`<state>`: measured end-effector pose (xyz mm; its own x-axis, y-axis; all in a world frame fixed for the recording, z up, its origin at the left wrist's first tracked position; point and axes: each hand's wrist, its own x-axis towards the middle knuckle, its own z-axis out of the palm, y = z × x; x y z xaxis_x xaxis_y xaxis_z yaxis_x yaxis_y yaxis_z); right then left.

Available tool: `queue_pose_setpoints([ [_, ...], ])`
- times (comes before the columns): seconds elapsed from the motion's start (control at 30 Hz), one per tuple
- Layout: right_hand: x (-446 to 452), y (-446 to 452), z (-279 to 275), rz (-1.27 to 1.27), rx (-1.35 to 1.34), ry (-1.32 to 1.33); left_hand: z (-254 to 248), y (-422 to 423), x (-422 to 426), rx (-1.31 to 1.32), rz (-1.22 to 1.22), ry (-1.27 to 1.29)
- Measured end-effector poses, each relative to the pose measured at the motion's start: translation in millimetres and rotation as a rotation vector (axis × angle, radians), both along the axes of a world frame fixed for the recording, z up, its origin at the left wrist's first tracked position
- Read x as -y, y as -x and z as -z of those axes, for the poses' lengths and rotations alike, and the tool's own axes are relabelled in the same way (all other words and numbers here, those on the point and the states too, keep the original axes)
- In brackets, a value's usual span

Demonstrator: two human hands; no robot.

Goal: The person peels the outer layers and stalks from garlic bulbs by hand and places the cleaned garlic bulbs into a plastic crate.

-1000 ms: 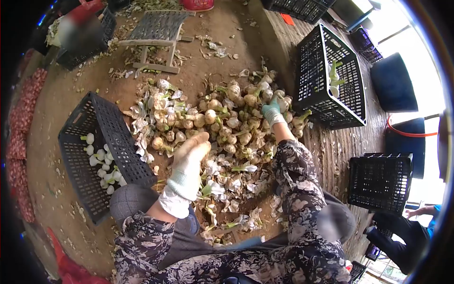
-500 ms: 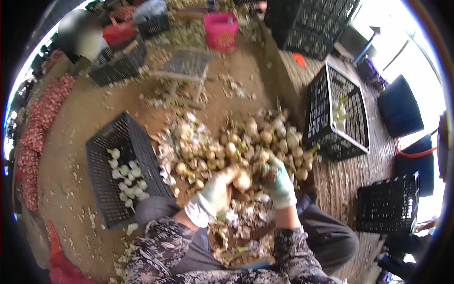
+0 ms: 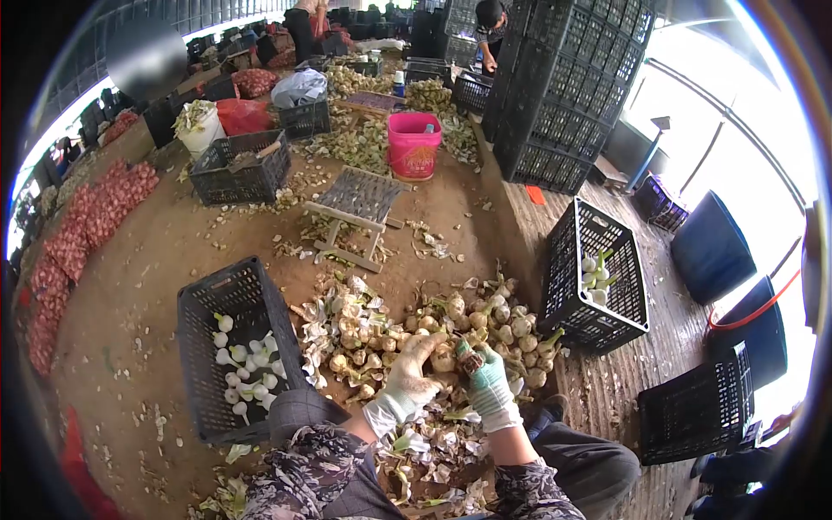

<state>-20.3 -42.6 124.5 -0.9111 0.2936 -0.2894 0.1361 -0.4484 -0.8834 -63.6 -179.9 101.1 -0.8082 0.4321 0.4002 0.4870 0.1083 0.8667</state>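
Okay, head view: print on the pink bucket is too small to read. Left gloved hand has its fingers curled in, closed on a garlic bulb, which sits between both hands at the near edge of the garlic pile. Right gloved hand has bent fingers just beside the bulb; something dark brown shows at the fingertips, so how far they're open or what they grip can't be told. Left crate and right crate contain white bulbs.
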Motion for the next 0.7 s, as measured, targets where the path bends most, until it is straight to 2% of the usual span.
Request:
queue_pose_setpoints([
  [0.1,-3,-7,-11,-0.026,-0.014,-0.055,-14,-2,4,-0.084,-0.005,0.104],
  [0.2,-9,0,-5,-0.051,-0.06,0.023,-16,-3,4,-0.078,0.002,-0.006],
  [0.27,-21,8,24,-0.075,-0.154,-0.176,-24,-6,4,-0.033,-0.014,0.044],
  [0.33,-1,3,-12,0.018,-0.024,-0.027,-32,-7,7,-0.059,-0.056,0.105],
  [0.37,2,1,-17,0.021,-0.052,-0.073,-30,-5,9,-0.043,-0.02,0.049],
  [0.47,-1,-5,-11,-0.022,-0.074,0.009,-19,-2,8,0.054,0.09,-0.169],
  [0.5,-11,-8,-10,-0.115,-0.045,-0.058,-17,-3,9,0.086,0.121,-0.226],
  [0.57,-11,-4,3,-0.113,-0.147,-0.216,-18,-4,9,0.146,0.159,-0.296],
  [0.63,-14,-5,7,-0.166,-0.201,-0.388,-21,-5,11,0.111,0.142,-0.197],
  [0.7,-19,-6,-3,-0.193,-0.423,-1.061,-21,-4,12,0.06,0.133,-0.149],
])
